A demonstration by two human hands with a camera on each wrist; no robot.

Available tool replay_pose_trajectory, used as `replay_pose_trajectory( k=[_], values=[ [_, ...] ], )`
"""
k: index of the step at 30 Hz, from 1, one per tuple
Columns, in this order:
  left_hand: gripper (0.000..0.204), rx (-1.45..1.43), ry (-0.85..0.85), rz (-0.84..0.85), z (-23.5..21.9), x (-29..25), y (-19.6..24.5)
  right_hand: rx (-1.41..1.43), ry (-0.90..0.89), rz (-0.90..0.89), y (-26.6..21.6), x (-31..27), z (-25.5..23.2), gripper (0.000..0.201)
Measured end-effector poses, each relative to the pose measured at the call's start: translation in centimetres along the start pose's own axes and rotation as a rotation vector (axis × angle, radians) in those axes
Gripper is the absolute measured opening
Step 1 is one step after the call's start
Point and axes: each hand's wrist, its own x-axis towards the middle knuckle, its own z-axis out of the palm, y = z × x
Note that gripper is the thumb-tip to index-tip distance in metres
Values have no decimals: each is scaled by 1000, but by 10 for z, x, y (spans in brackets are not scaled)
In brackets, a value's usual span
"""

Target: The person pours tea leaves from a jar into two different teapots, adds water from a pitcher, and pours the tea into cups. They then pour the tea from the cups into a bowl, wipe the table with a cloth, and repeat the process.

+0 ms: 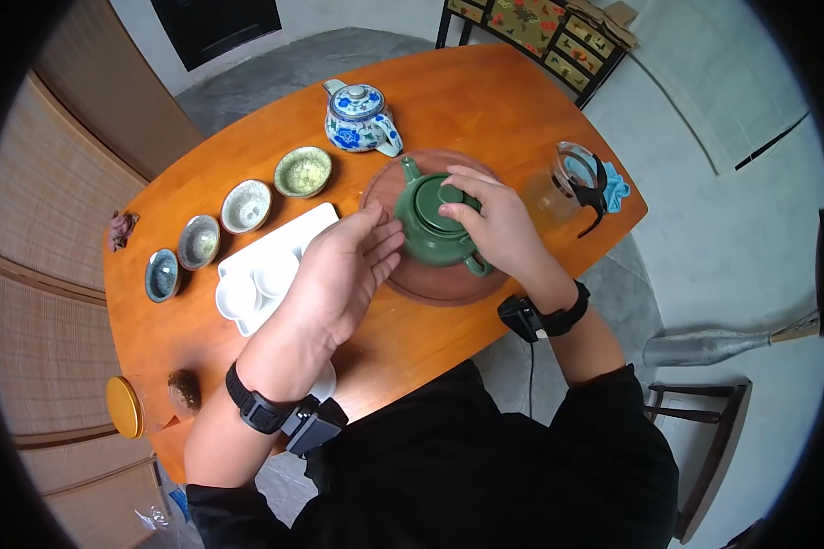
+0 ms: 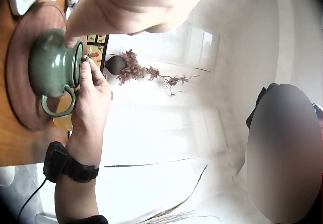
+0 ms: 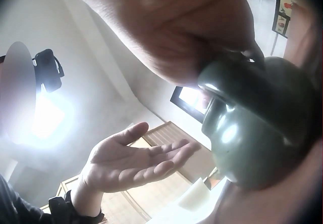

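Observation:
A green teapot (image 1: 430,249) stands on a round reddish-brown board (image 1: 421,291), its lid (image 1: 430,209) on top. My right hand (image 1: 496,221) pinches the lid's knob between thumb and fingers. In the left wrist view, the right hand's fingertips (image 2: 87,62) meet at the lid, and the pot's looped handle (image 2: 61,114) faces the wrist. My left hand (image 1: 339,270) is at the pot's left side, its fingers extended near the belly. The right wrist view shows this left hand (image 3: 133,166) with its palm turned up and nothing in it.
A blue-and-white teapot (image 1: 359,133) stands behind the board. Several small bowls (image 1: 247,206) curve along the left, beside a white tray (image 1: 288,245). A glass pitcher (image 1: 558,197) with a black handle is at the right, near a blue cloth (image 1: 616,188). A yellow-lidded jar (image 1: 125,407) sits front left.

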Motion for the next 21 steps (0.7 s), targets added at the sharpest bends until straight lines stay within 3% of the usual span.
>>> replay_pose_trajectory(
  k=[14,21],
  values=[
    [47,11,8,7,-3,-3,0,5,41,13,2,-2,5,35],
    [54,16,0,11,-4,-5,0,-5,-26,50,-1,5,0,30]
  ],
)
